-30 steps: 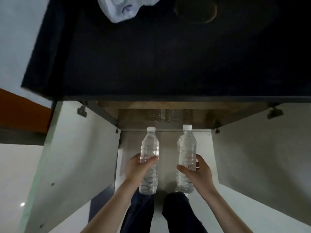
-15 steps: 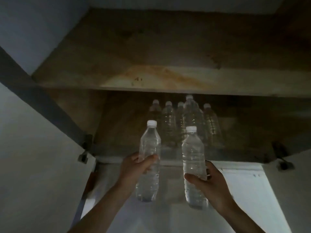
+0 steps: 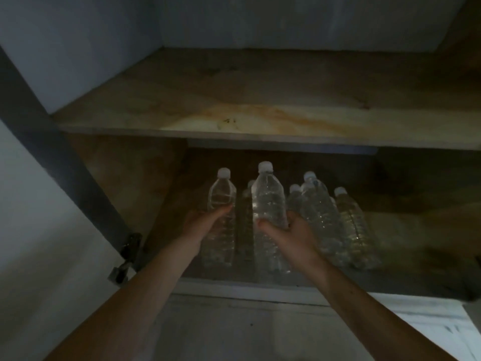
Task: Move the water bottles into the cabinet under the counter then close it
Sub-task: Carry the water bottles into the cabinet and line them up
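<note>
I look into the open cabinet under the counter. My left hand (image 3: 205, 225) grips a clear, white-capped water bottle (image 3: 221, 196) around its middle, held upright over the lower compartment's floor (image 3: 406, 230). My right hand (image 3: 291, 238) grips a second clear bottle (image 3: 268, 201) just to the right of the first. Both bottles are inside the cabinet opening. Several more water bottles (image 3: 335, 217) stand grouped right behind and to the right of my right hand. Whether the held bottles touch the floor is hidden in the dark.
A stained wooden shelf (image 3: 260, 110) spans the cabinet above the bottles. The open left door (image 3: 39, 243) with its hinge (image 3: 127, 254) stands at the left. A pale sill (image 3: 247, 290) runs along the cabinet's front edge, with light floor below.
My view dropped from the dark countertop to the cabinet's inside. Both hands carried their bottles forward past the sill into the lower compartment, next to the standing bottles.
</note>
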A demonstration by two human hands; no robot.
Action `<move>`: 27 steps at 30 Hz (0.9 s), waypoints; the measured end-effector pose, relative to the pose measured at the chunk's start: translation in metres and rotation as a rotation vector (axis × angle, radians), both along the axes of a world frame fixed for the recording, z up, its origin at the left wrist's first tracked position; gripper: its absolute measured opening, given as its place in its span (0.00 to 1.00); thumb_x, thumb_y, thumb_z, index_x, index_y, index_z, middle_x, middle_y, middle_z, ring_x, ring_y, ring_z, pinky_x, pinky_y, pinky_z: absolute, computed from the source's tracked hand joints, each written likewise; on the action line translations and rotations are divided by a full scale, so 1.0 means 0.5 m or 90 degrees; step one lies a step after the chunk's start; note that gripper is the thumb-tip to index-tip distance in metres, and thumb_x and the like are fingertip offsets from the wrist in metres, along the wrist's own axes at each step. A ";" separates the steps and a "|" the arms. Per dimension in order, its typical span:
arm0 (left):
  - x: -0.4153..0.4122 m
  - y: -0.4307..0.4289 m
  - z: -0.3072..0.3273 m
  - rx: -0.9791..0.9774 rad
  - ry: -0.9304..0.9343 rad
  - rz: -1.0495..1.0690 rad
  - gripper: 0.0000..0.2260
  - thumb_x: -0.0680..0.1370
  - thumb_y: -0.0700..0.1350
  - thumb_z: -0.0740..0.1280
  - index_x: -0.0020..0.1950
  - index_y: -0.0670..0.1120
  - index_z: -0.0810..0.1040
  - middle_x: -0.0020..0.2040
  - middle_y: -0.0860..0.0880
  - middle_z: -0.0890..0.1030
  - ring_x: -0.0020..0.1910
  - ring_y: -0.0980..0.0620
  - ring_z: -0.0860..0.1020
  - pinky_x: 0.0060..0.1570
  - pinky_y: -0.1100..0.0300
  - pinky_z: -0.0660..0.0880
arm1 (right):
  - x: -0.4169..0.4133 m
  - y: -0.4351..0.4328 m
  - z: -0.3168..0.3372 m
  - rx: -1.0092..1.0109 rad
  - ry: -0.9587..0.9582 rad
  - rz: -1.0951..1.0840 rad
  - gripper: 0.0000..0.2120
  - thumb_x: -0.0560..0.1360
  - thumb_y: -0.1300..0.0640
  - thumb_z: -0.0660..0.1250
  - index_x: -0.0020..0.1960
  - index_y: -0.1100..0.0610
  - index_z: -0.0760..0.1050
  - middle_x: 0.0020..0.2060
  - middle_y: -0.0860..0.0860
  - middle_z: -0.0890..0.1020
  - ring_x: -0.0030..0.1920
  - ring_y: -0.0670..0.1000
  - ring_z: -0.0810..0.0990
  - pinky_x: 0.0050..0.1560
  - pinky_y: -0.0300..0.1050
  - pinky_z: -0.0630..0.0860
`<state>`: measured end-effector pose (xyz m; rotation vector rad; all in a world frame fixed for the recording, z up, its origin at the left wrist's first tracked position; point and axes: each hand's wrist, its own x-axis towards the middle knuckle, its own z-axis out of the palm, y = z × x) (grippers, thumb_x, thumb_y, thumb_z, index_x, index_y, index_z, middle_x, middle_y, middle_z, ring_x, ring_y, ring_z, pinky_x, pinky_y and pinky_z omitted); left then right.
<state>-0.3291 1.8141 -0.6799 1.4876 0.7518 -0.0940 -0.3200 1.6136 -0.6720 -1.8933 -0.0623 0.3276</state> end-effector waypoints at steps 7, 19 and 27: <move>0.074 0.026 -0.068 0.044 0.042 -0.041 0.15 0.68 0.52 0.77 0.48 0.50 0.76 0.47 0.46 0.79 0.46 0.47 0.78 0.53 0.51 0.76 | 0.096 0.041 -0.035 -0.197 -0.036 -0.002 0.14 0.69 0.37 0.70 0.43 0.47 0.79 0.38 0.44 0.84 0.43 0.47 0.83 0.50 0.48 0.80; 0.088 0.016 -0.152 0.290 -0.054 -0.091 0.11 0.69 0.57 0.75 0.39 0.51 0.81 0.40 0.51 0.83 0.45 0.49 0.81 0.50 0.54 0.77 | 0.109 0.055 -0.049 -0.286 -0.026 0.026 0.23 0.68 0.33 0.64 0.49 0.51 0.80 0.46 0.50 0.84 0.49 0.55 0.82 0.57 0.52 0.78; 0.033 0.011 -0.147 0.229 -0.177 -0.064 0.09 0.71 0.46 0.76 0.42 0.58 0.78 0.36 0.61 0.80 0.34 0.70 0.79 0.32 0.75 0.70 | 0.075 0.034 -0.074 -0.205 -0.034 0.003 0.13 0.74 0.40 0.68 0.51 0.48 0.79 0.47 0.47 0.82 0.54 0.53 0.80 0.56 0.42 0.71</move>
